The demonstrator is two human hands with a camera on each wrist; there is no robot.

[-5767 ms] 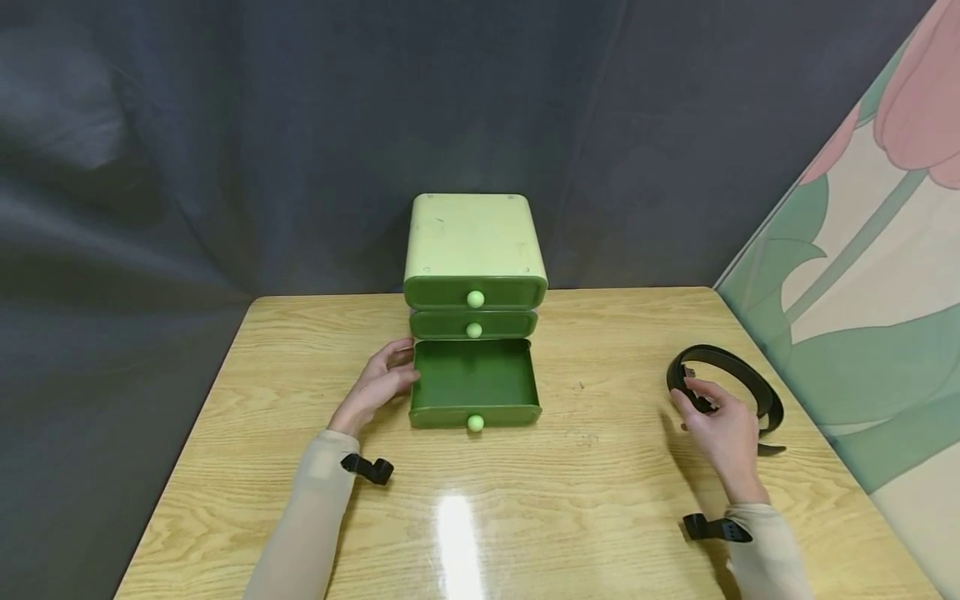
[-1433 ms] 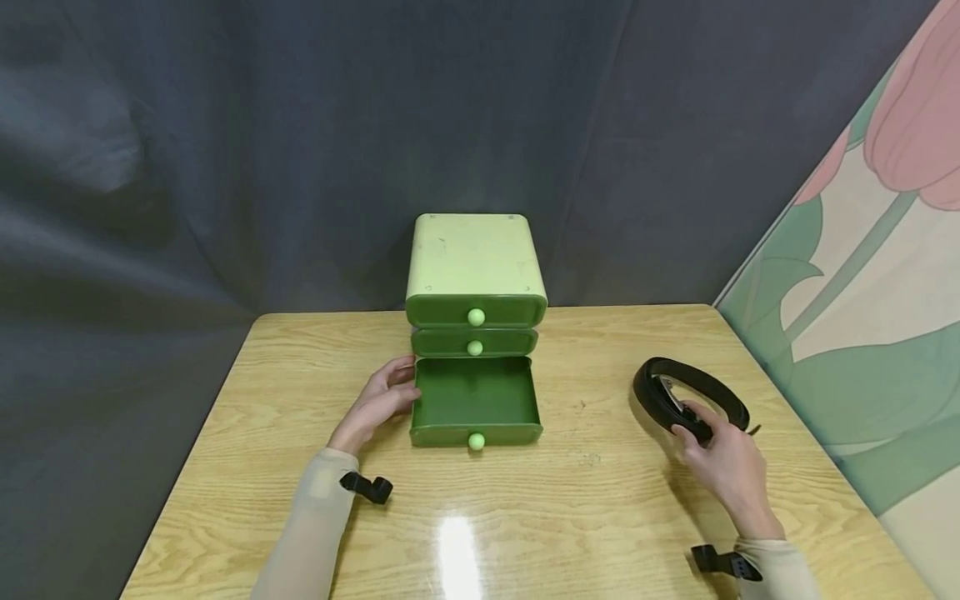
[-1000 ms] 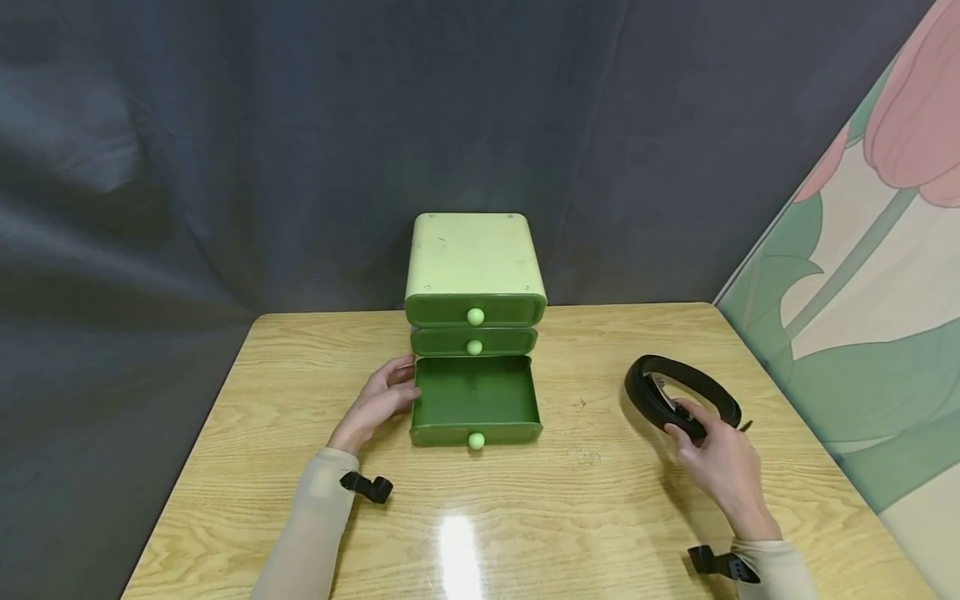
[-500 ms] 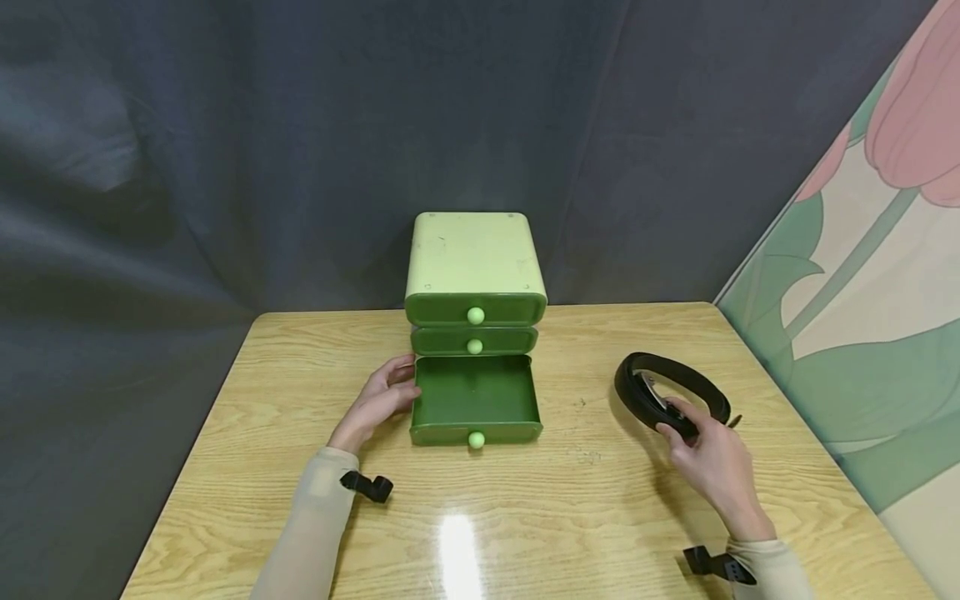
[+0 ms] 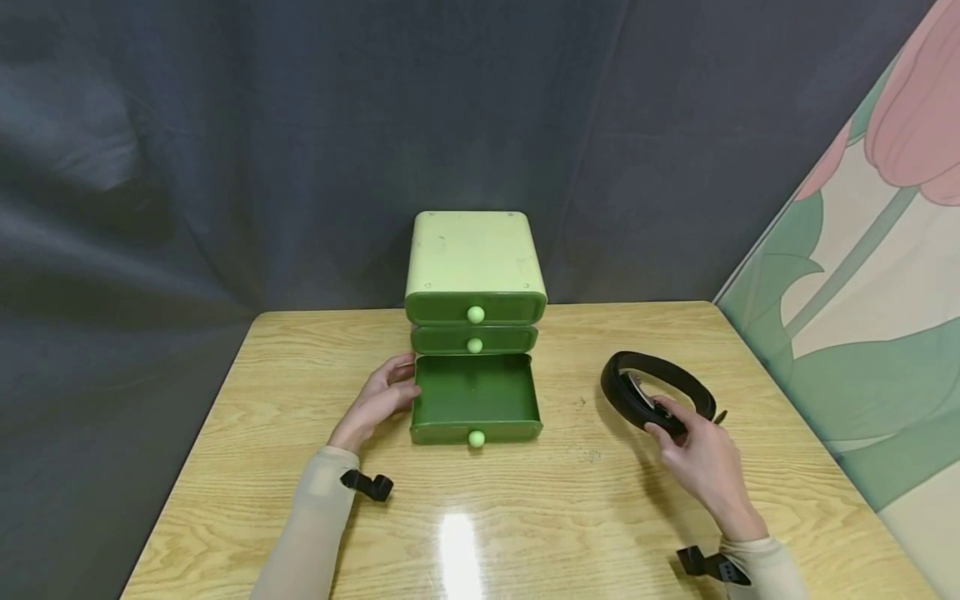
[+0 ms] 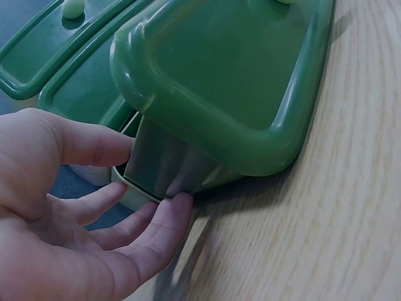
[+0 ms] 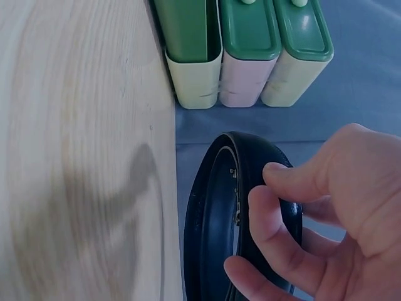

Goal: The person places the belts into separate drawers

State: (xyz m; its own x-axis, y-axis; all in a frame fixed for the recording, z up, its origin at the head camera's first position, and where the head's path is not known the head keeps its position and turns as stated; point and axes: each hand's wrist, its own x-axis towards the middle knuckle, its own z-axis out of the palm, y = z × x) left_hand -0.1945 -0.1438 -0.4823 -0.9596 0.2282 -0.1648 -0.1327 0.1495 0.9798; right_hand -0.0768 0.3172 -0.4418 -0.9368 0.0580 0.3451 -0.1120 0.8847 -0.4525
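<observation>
A coiled black belt [image 5: 654, 373] with a metal buckle hangs tilted in the right hand [image 5: 703, 467], apart from the tabletop. In the right wrist view, the thumb and fingers pinch the belt [image 7: 263, 153] near its buckle. A small drawer cabinet [image 5: 474, 250], pale green on top, has three green drawers. The bottom drawer [image 5: 476, 396] is pulled out and its inside is bare; the upper two are in. At its left side rests the left hand [image 5: 377, 402]. Its thumb and loosely bent fingers [image 6: 169, 219] touch the side of the drawer and the casing's edge.
The cabinet stands near the back of a wooden table [image 5: 585, 517]. A dark curtain [image 5: 337, 150] hangs behind it. On the right is a cloth with a tulip print [image 5: 885, 333]. Both wrists wear black straps.
The right hand has lifted the belt off the table at the far right and carried it left, towards the cabinet. The left hand stays put and the bottom drawer stays out.
</observation>
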